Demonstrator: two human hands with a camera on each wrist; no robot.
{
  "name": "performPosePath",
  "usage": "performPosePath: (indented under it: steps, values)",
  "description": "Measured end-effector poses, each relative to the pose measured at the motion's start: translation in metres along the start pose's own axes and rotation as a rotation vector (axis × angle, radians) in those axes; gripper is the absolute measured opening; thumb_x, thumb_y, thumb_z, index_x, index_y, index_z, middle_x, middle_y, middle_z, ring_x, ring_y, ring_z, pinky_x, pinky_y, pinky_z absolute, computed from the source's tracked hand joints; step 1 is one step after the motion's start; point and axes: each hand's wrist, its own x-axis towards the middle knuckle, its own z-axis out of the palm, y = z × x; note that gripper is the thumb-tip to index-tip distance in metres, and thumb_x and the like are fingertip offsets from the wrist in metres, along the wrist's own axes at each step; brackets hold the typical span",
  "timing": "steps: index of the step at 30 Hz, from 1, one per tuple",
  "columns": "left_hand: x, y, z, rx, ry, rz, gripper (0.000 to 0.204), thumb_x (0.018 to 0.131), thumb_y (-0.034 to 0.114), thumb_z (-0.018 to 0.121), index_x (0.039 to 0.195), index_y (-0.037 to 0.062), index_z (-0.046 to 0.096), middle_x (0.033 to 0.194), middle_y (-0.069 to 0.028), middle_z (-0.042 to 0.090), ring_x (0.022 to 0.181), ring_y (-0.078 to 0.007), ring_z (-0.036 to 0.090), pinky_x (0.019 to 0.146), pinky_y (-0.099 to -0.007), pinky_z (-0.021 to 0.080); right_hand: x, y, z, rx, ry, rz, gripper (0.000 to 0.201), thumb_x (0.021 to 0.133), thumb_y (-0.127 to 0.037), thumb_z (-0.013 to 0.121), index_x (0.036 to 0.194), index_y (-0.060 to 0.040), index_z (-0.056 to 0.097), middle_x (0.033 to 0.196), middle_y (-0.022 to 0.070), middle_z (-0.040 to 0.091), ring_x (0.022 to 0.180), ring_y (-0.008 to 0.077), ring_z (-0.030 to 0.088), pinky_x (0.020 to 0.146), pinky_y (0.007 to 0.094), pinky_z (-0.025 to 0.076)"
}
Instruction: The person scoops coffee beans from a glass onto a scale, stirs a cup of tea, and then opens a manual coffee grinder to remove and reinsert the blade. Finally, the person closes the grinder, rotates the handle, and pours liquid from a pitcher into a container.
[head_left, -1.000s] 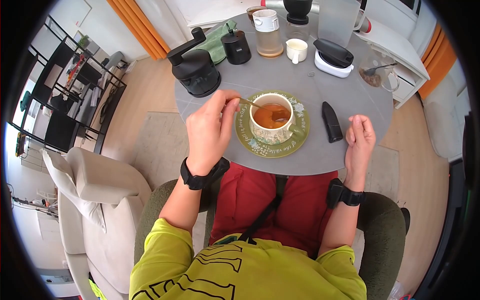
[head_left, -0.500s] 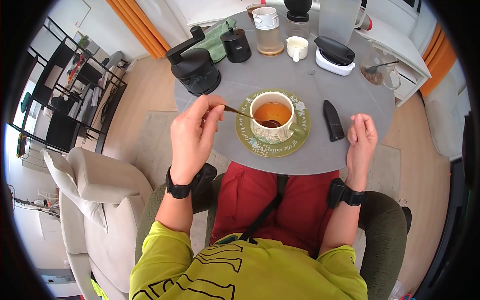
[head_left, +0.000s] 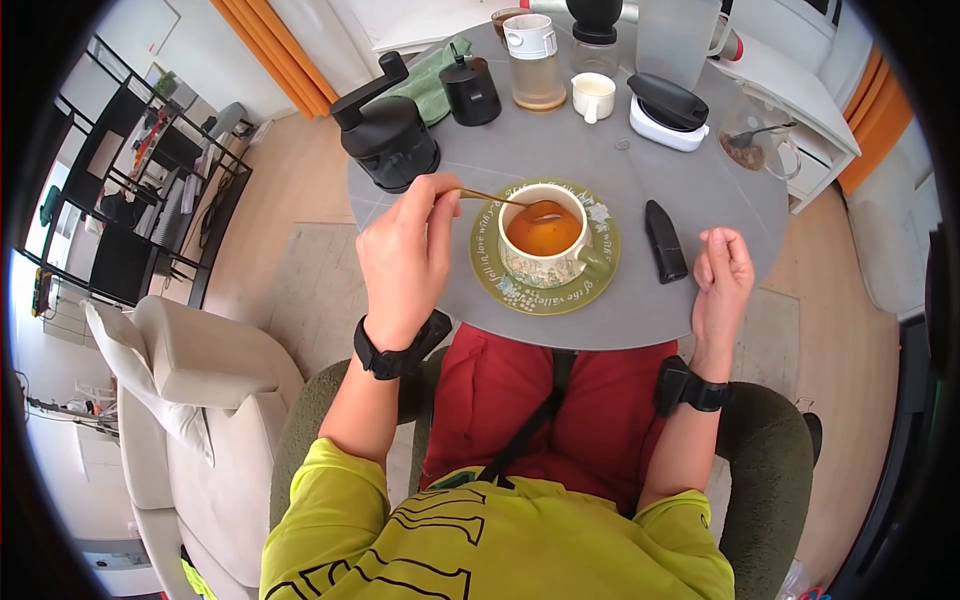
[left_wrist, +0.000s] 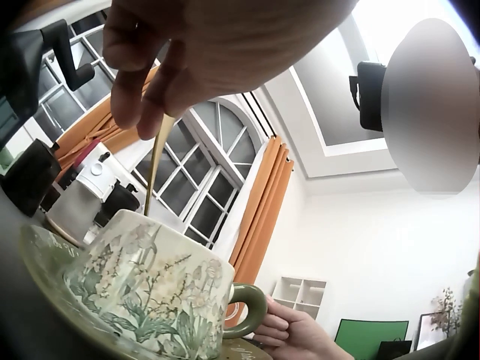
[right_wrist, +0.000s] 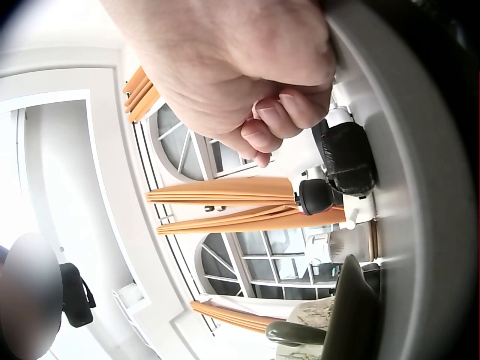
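My left hand (head_left: 407, 255) pinches the handle end of a gold spoon (head_left: 490, 196) between thumb and fingers. The spoon's bowl dips into amber liquid (head_left: 543, 235) near the far side of a patterned cup (head_left: 540, 269). This cup, its green handle (left_wrist: 248, 310) towards the right, stands on a green saucer (head_left: 487, 268) with white lettering. Right of the saucer, my right hand (head_left: 722, 285) rests at the table edge with loosely curled fingers and nothing in them. A black narrow object (head_left: 664, 243) lies between the saucer and that hand.
On the grey table (head_left: 450, 160) stand a black grinder (head_left: 392, 145) and a small black pot (head_left: 470, 92) at the left. Behind the cup are a glass vessel (head_left: 538, 80), a small cream jug (head_left: 593, 98) and a white-and-black device (head_left: 668, 115). A glass mug (head_left: 745, 150) is at the right.
Compared with half a second ago, my left hand has shifted rightward and slightly away from me. The spoon's bowl has moved from the cup's near side to its far side. My right hand stays put.
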Motion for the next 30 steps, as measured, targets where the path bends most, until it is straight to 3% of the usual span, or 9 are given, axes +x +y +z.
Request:
performPosePath:
  steps: [1, 3, 6, 7, 13, 15, 25, 27, 30]
  values:
    - [0.0, 0.0, -0.003, 0.001, -0.001, -0.001, 0.004, 0.088, 0.006, 0.059, 0.092, 0.0079, 0.06, 0.068, -0.0058, 0.062, 0.056, -0.0232, 0.059, 0.051, -0.0309, 0.044, 0.0, 0.0, 0.001, -0.009, 0.01, -0.003, 0.015, 0.096, -0.015, 0.055, 0.089, -0.0019, 0.059, 0.066, -0.0059, 0.043, 0.053, 0.0008, 0.031, 0.048, 0.018, 0.023]
    - [-0.002, 0.001, -0.011, 0.075, -0.039, 0.031, 0.005, 0.09, 0.002, 0.057, 0.094, 0.0019, 0.06, 0.069, -0.004, 0.061, 0.054, -0.009, 0.054, 0.052, -0.0209, 0.043, 0.0, 0.0, -0.001, -0.009, 0.002, -0.002, 0.015, 0.096, -0.015, 0.055, 0.089, -0.002, 0.058, 0.064, -0.0062, 0.041, 0.053, 0.0008, 0.03, 0.048, 0.0181, 0.022]
    - [-0.005, 0.005, -0.019, 0.045, -0.051, -0.026, 0.004, 0.087, 0.006, 0.06, 0.091, 0.0078, 0.06, 0.068, -0.0064, 0.062, 0.057, -0.0223, 0.061, 0.051, -0.0303, 0.044, 0.0, 0.0, 0.0, -0.015, -0.002, -0.005, 0.016, 0.096, -0.016, 0.055, 0.089, -0.0022, 0.058, 0.062, -0.0067, 0.039, 0.052, 0.0009, 0.03, 0.048, 0.0182, 0.021]
    - [-0.006, 0.007, -0.022, 0.045, -0.052, -0.026, 0.004, 0.087, 0.006, 0.06, 0.091, 0.0078, 0.06, 0.068, -0.0064, 0.062, 0.057, -0.0223, 0.061, 0.051, -0.0303, 0.044, 0.0, -0.001, 0.0, -0.018, 0.0, -0.007, 0.016, 0.096, -0.016, 0.055, 0.088, -0.0022, 0.058, 0.061, -0.0067, 0.038, 0.052, 0.0009, 0.029, 0.048, 0.0183, 0.021]
    - [-0.007, 0.011, -0.027, -0.111, -0.164, -0.136, 0.004, 0.088, 0.005, 0.059, 0.09, 0.007, 0.061, 0.066, -0.0037, 0.062, 0.058, -0.0156, 0.062, 0.051, -0.0258, 0.044, -0.001, -0.002, 0.001, -0.019, -0.002, -0.001, 0.016, 0.096, -0.016, 0.055, 0.088, -0.0022, 0.058, 0.06, -0.0069, 0.037, 0.052, 0.001, 0.029, 0.048, 0.0187, 0.021]
    - [-0.007, 0.014, -0.022, -0.2, -0.184, -0.133, 0.006, 0.09, -0.001, 0.055, 0.093, -0.0005, 0.06, 0.068, -0.0036, 0.06, 0.057, -0.0068, 0.053, 0.053, -0.0208, 0.042, -0.001, -0.002, 0.001, -0.015, -0.01, -0.003, 0.016, 0.096, -0.016, 0.055, 0.088, -0.0022, 0.058, 0.061, -0.0069, 0.037, 0.052, 0.0011, 0.029, 0.048, 0.0187, 0.021]
    - [-0.002, 0.008, -0.005, -0.044, -0.077, -0.018, 0.009, 0.09, 0.001, 0.056, 0.096, 0.0026, 0.062, 0.069, -0.0036, 0.062, 0.055, -0.0082, 0.055, 0.052, -0.0215, 0.043, 0.0, -0.001, -0.001, -0.011, -0.019, 0.0, 0.016, 0.096, -0.016, 0.056, 0.089, -0.002, 0.058, 0.063, -0.0066, 0.039, 0.053, 0.0012, 0.031, 0.048, 0.0184, 0.022]
    - [-0.002, 0.009, -0.01, 0.036, -0.044, -0.005, 0.008, 0.089, 0.008, 0.059, 0.095, 0.0094, 0.063, 0.069, -0.0068, 0.064, 0.061, -0.0245, 0.063, 0.053, -0.0318, 0.046, 0.0, 0.0, -0.001, -0.009, -0.02, 0.003, 0.016, 0.095, -0.016, 0.056, 0.089, -0.0019, 0.058, 0.063, -0.0066, 0.039, 0.053, 0.0012, 0.031, 0.048, 0.0184, 0.022]
    - [-0.003, 0.006, -0.017, 0.056, -0.068, -0.031, 0.01, 0.088, 0.007, 0.059, 0.096, 0.0099, 0.064, 0.069, -0.006, 0.063, 0.058, -0.0225, 0.061, 0.052, -0.0307, 0.045, 0.0, 0.0, -0.001, -0.005, -0.026, 0.002, 0.016, 0.095, -0.016, 0.056, 0.089, -0.0018, 0.059, 0.063, -0.0066, 0.04, 0.053, 0.0012, 0.031, 0.048, 0.0184, 0.022]
